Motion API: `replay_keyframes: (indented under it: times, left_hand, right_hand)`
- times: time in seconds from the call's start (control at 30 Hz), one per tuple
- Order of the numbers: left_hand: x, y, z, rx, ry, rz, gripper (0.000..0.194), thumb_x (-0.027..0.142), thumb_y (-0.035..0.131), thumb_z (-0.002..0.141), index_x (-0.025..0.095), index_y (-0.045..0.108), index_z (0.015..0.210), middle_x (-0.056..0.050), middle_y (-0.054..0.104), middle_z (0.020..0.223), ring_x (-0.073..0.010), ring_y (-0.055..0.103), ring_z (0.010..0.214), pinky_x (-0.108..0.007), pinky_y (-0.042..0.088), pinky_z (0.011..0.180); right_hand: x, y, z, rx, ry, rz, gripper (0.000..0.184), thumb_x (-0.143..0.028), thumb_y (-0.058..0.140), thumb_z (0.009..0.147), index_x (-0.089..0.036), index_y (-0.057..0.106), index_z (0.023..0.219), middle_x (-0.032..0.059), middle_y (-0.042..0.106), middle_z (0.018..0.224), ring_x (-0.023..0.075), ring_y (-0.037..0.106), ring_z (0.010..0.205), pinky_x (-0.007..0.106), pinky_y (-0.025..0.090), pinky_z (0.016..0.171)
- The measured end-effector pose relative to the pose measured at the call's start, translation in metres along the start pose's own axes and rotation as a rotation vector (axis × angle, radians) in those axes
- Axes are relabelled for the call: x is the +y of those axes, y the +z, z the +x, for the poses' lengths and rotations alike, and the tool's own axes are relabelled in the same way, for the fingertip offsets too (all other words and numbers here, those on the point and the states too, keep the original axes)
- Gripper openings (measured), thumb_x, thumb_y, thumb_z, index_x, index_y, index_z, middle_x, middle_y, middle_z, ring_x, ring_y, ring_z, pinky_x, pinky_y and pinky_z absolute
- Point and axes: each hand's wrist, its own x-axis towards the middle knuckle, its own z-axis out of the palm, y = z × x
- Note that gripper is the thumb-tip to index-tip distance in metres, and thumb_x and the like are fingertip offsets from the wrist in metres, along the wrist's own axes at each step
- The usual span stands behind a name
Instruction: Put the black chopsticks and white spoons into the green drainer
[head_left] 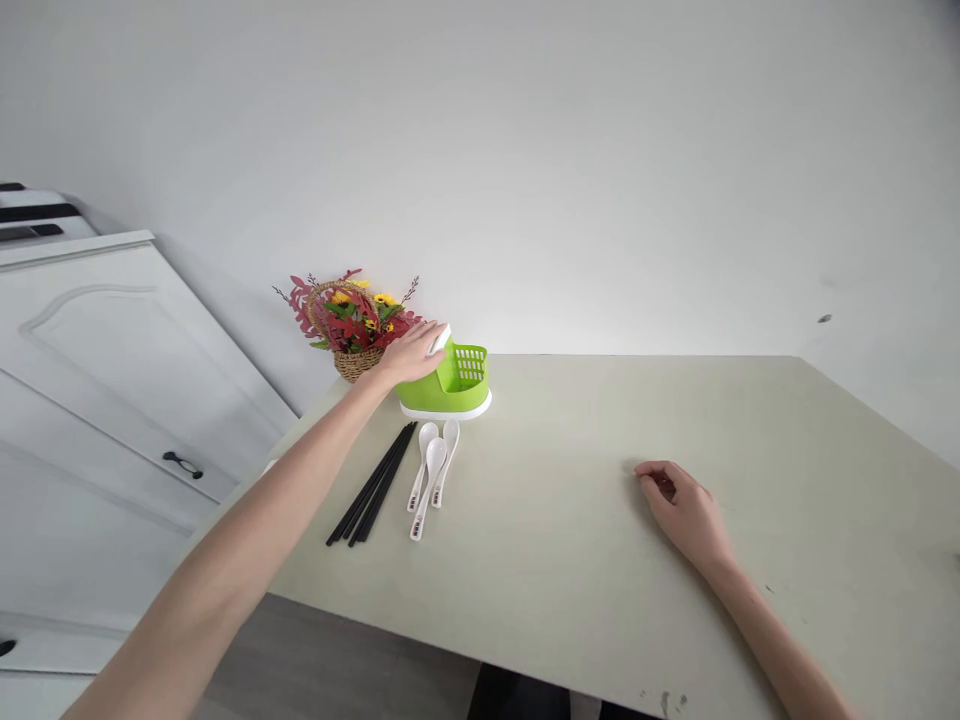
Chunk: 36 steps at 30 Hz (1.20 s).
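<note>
At the back left of the table stands a green plastic utensil holder [465, 395] with a slotted basket side and a white base. My left hand [411, 353] reaches over to it and is closed on its upper left part, by a white piece at the top; the palm side is hidden. Several black chopsticks [373, 487] lie in a loose bundle in front of the holder. Beside them are three white spoons [431, 480], bowls pointing away from me. My right hand [682, 508] rests on the tabletop at the right, fingers curled together with nothing visible in them.
A wicker basket [354, 364] of red and yellow flowers [352, 315] stands behind my left hand. To the left is a white cabinet [97, 370] with dark handles. A white wall [600, 180] borders the back of the pale table [555, 540], whose front edge is near me.
</note>
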Motion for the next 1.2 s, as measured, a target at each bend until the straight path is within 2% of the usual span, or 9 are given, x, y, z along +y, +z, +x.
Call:
replay_keyframes:
  times: [0.3, 0.43, 0.6, 0.8, 0.87, 0.9, 1.0, 1.1, 1.2]
  left_hand:
    - [0.000, -0.006, -0.012, 0.008, -0.053, 0.011, 0.065, 0.045, 0.044, 0.101, 0.027, 0.034, 0.163, -0.003, 0.031, 0.172, -0.0242, 0.028, 0.158, -0.042, 0.028, 0.128]
    - [0.015, -0.008, -0.029, 0.164, -0.056, 0.027, 0.055, 0.046, 0.040, 0.105, 0.025, 0.047, 0.156, -0.006, 0.045, 0.165, -0.0273, 0.037, 0.154, -0.047, 0.030, 0.126]
    - [0.064, 0.002, -0.085, 0.562, -0.117, -0.137, 0.044, 0.038, 0.036, 0.108, 0.021, 0.055, 0.144, -0.009, 0.056, 0.154, -0.0236, 0.043, 0.149, -0.044, 0.032, 0.126]
    - [0.120, 0.034, -0.176, 0.671, -0.207, -0.456, 0.026, 0.037, 0.046, 0.105, 0.028, 0.063, 0.122, -0.009, 0.069, 0.126, -0.0254, 0.061, 0.126, -0.044, 0.047, 0.112]
    - [0.131, 0.044, -0.204, 0.621, -0.276, -0.564, 0.020, 0.037, 0.048, 0.103, 0.030, 0.065, 0.111, -0.006, 0.071, 0.109, -0.0243, 0.068, 0.103, -0.040, 0.055, 0.095]
    - [0.135, 0.048, -0.216, 0.543, -0.288, -0.619, 0.018, 0.038, 0.050, 0.103, 0.030, 0.065, 0.108, -0.005, 0.071, 0.098, -0.0226, 0.068, 0.090, -0.037, 0.056, 0.085]
    - [0.149, 0.055, -0.246, 0.269, -0.261, -0.798, 0.019, 0.040, 0.052, 0.102, 0.029, 0.066, 0.105, 0.002, 0.059, 0.068, -0.0163, 0.054, 0.059, -0.029, 0.045, 0.058]
    - [0.161, 0.060, -0.264, 0.028, -0.213, -0.971, 0.023, 0.042, 0.052, 0.102, 0.026, 0.068, 0.104, 0.006, 0.046, 0.058, -0.0127, 0.040, 0.051, -0.026, 0.033, 0.051]
    - [0.168, 0.064, -0.272, -0.116, -0.218, -1.100, 0.027, 0.045, 0.053, 0.102, 0.023, 0.068, 0.100, 0.007, 0.039, 0.058, -0.0112, 0.032, 0.051, -0.025, 0.028, 0.051]
  right_hand:
    - [-0.001, 0.001, 0.001, 0.008, -0.003, 0.007, 0.030, -0.045, 0.050, 0.082, -0.026, 0.070, 0.094, 0.0056, 0.076, 0.098, 0.0240, 0.068, 0.085, 0.038, 0.048, 0.078]
    - [0.000, 0.001, 0.001, 0.008, -0.005, 0.013, 0.031, -0.045, 0.050, 0.082, -0.025, 0.070, 0.094, 0.0058, 0.076, 0.098, 0.0239, 0.067, 0.085, 0.038, 0.048, 0.077]
    - [0.002, 0.002, 0.001, 0.001, -0.007, -0.001, 0.030, -0.045, 0.050, 0.082, -0.026, 0.070, 0.095, 0.0046, 0.075, 0.098, 0.0230, 0.067, 0.085, 0.037, 0.048, 0.077]
    - [0.001, 0.002, 0.000, 0.013, -0.028, 0.011, 0.032, -0.045, 0.049, 0.082, -0.024, 0.070, 0.094, 0.0062, 0.075, 0.097, 0.0241, 0.067, 0.086, 0.039, 0.048, 0.080]
    - [0.001, 0.001, 0.000, 0.008, -0.022, 0.003, 0.031, -0.045, 0.050, 0.082, -0.024, 0.070, 0.095, 0.0061, 0.075, 0.097, 0.0241, 0.067, 0.086, 0.039, 0.048, 0.080]
    - [0.001, 0.001, 0.000, 0.004, -0.016, -0.005, 0.031, -0.045, 0.050, 0.082, -0.025, 0.070, 0.095, 0.0058, 0.075, 0.098, 0.0240, 0.067, 0.086, 0.038, 0.048, 0.079]
    - [0.001, 0.000, 0.000, -0.007, -0.009, -0.028, 0.031, -0.045, 0.050, 0.083, -0.026, 0.071, 0.096, 0.0050, 0.075, 0.099, 0.0236, 0.066, 0.086, 0.038, 0.047, 0.077]
    - [0.001, 0.000, -0.001, -0.009, -0.017, -0.034, 0.031, -0.045, 0.050, 0.084, -0.025, 0.071, 0.097, 0.0053, 0.075, 0.100, 0.0231, 0.066, 0.085, 0.037, 0.047, 0.076]
    - [0.001, 0.000, -0.002, -0.008, -0.017, -0.036, 0.032, -0.045, 0.050, 0.084, -0.025, 0.071, 0.098, 0.0057, 0.075, 0.101, 0.0231, 0.066, 0.085, 0.037, 0.047, 0.076]
